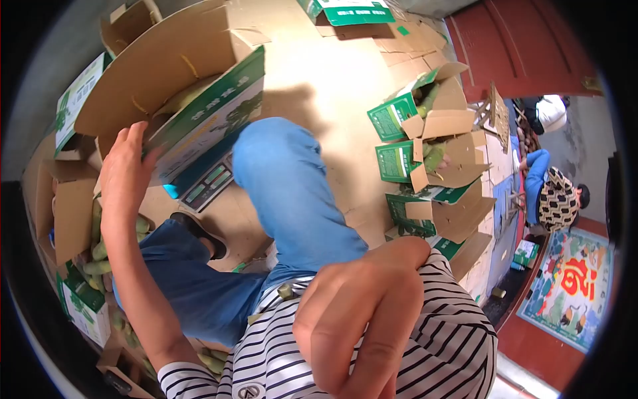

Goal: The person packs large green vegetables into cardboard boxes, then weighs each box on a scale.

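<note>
My left hand (126, 166) is at the near end of a large open cardboard box (206, 113) with a green and white printed side. Its fingers are stretched out over the box edge, and the thumb is spread, slightly blurred. Some pale produce shows inside the box, mostly hidden by its wall. Beneath the box is a scale (212, 183) with a display panel. Close to the camera, my right hand (362, 312) is closed with its fingers curled, in front of my striped shirt. Whatever it holds, if anything, is hidden. A small greenish-brown stub (286, 290) shows beside it.
Several open green cartons (399, 120) with green produce line the right side. Left of me lie long green produce (100, 266) and more cartons (80, 299). Another person (555, 199) sits low at far right, near a red door (525, 46). My bent knee (279, 153) is beside the scale.
</note>
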Available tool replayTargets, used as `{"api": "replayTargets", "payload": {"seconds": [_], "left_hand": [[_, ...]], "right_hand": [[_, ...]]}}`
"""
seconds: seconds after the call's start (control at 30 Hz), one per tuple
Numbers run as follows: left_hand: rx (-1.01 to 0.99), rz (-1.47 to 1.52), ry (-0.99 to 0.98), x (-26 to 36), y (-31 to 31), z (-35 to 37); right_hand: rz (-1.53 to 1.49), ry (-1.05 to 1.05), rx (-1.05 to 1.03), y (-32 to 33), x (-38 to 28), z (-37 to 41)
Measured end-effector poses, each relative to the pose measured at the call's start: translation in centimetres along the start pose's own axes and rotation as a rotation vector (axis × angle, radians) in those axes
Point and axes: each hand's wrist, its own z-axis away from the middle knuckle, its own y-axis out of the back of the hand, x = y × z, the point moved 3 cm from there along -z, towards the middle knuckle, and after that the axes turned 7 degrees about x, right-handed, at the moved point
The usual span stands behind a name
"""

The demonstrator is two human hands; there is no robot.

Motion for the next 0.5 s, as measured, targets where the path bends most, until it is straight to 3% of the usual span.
{"api": "replayTargets", "payload": {"seconds": [0.13, 0.27, 0.37, 0.47, 0.5], "left_hand": [[0.025, -0.015, -0.058, -0.6, -0.7, 0.0], [-0.047, -0.008, -0.007, -0.2, -0.6, -0.1], [-0.061, -0.017, 0.003, -0.1, -0.6, -0.1], [-0.029, 0.008, -0.039, -0.1, -0.9, 0.1], [-0.032, 0.005, -0.060, -0.4, -1.1, 0.1]], "right_hand": [[0.210, -0.334, -0.058, 2.2, -2.8, 0.0], [0.316, -0.494, 0.244, 6.4, -3.0, 3.0], [0.354, -0.658, 0.238, 8.4, -2.5, 4.8], [0.800, -0.878, 0.169, 8.0, -1.6, 3.9], [0.917, -0.815, 0.173, 8.3, -1.4, 3.7]]}}
